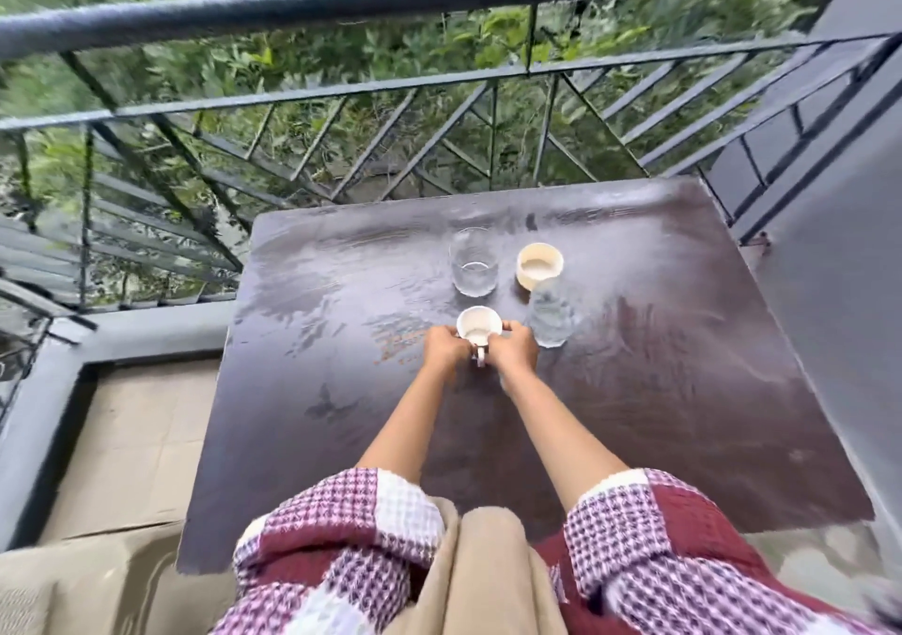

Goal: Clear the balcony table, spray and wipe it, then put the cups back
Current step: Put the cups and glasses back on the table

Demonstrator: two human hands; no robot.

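Note:
A dark brown balcony table (pixel 634 390) has wet streaks across its top. On it stands a white handled cup (pixel 478 329), its handle pointing toward me. My left hand (pixel 444 349) and my right hand (pixel 515 351) both clasp this cup from either side. Behind it stands a clear glass (pixel 472 263), and to that glass's right a cream cup (pixel 539 263). A second clear glass (pixel 551 319) stands just right of my right hand, blurred.
A dark metal railing (pixel 390 0) runs along the table's far edge, with green foliage beyond. A grey wall (pixel 839 268) borders the right side. Beige floor tiles (pixel 132 439) lie to the left of the table.

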